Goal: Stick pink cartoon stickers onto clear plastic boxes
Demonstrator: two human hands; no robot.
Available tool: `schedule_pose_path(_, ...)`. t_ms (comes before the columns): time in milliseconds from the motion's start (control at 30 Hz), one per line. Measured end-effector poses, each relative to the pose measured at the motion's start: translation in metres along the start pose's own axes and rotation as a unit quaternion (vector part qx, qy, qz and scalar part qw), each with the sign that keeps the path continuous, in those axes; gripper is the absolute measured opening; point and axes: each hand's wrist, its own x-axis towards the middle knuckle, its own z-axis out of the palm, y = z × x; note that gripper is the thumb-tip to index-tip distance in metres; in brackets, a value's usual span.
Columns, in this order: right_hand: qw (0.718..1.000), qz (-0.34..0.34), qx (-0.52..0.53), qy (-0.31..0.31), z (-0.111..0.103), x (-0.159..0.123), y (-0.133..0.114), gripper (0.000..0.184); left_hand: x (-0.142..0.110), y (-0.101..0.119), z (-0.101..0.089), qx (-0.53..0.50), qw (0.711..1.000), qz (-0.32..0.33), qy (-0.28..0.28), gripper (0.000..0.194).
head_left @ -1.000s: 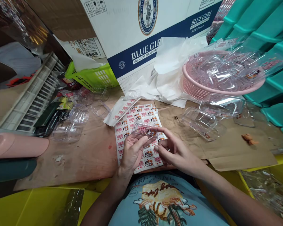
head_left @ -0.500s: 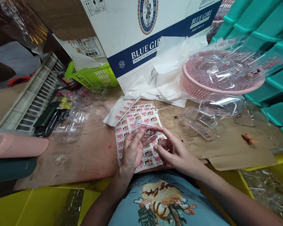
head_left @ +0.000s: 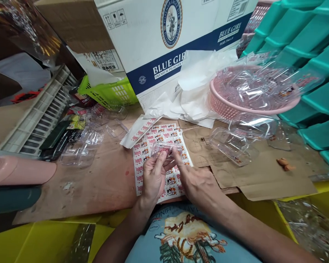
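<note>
My left hand (head_left: 152,177) grips a small clear plastic box (head_left: 159,147) from its left side, thumb on top and fingers underneath. A pink-and-white sticker shows on the box, partly covered by my fingers. My right hand (head_left: 196,179) is closed in at the right side of the box, its index finger pressing on the top near my left thumb; its other fingers are curled and partly hidden. Under both hands lies a sheet of stickers (head_left: 139,179) with cartoon cats and pink lettering. Its peeled backing (head_left: 139,132) folds over at the upper left.
A pink basket (head_left: 222,102) heaped with clear boxes stands at the back right, with more clear boxes (head_left: 231,146) before it. Crumpled white paper (head_left: 193,96) lies against a beer carton (head_left: 159,69). Teal bins (head_left: 318,106) are stacked right; a pink bottle (head_left: 22,171) lies left.
My right hand has turned palm-down and moved inward, its index finger now pressing on the box top. My left hand keeps its hold, its thumb shifted up along the box. The view has tilted slightly.
</note>
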Motion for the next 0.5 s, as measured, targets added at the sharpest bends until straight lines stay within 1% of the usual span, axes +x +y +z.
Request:
schedule_pose_path(33,1.0,-0.001,-0.014,0.007,-0.004,0.001,0.003,0.059,-0.001,0.001,0.0,0.0,1.0,0.001,-0.002,0.012)
schedule_pose_path(100,0.998,0.011,-0.006,0.059,-0.013,0.006,0.01,0.056,-0.005,0.004,0.001,0.003,1.0,-0.007,-0.012,0.011)
schedule_pose_path(133,0.996,0.011,0.018,0.087,-0.018,0.008,0.013,0.059,-0.006,0.005,0.003,0.007,1.0,-0.014,-0.022,0.011)
schedule_pose_path(200,0.988,-0.014,0.1,0.119,-0.021,0.012,0.016,0.068,-0.008,0.005,0.008,0.013,0.998,-0.026,-0.05,0.013)
schedule_pose_path(233,0.981,-0.026,0.142,0.129,-0.02,0.014,0.016,0.07,-0.009,0.004,0.012,0.013,0.998,-0.027,-0.061,0.015)
schedule_pose_path(300,0.966,-0.034,0.197,0.163,-0.014,0.014,0.014,0.068,-0.009,0.001,0.022,0.005,0.998,-0.018,-0.064,0.021)
schedule_pose_path(333,0.96,-0.033,0.206,0.186,-0.011,0.013,0.013,0.065,-0.009,-0.001,0.027,0.0,0.998,-0.02,-0.064,0.025)
schedule_pose_path(400,0.954,-0.041,0.197,0.221,-0.014,0.005,0.017,0.06,-0.011,-0.003,0.036,0.005,0.994,-0.058,-0.089,0.044)
schedule_pose_path(467,0.949,-0.038,0.173,0.262,-0.033,-0.009,0.033,0.053,-0.013,-0.001,0.038,0.046,0.983,-0.107,-0.14,0.061)
schedule_pose_path(500,0.944,-0.017,0.145,0.297,-0.047,-0.018,0.046,0.05,-0.014,0.002,0.037,0.083,0.977,-0.11,-0.162,0.062)
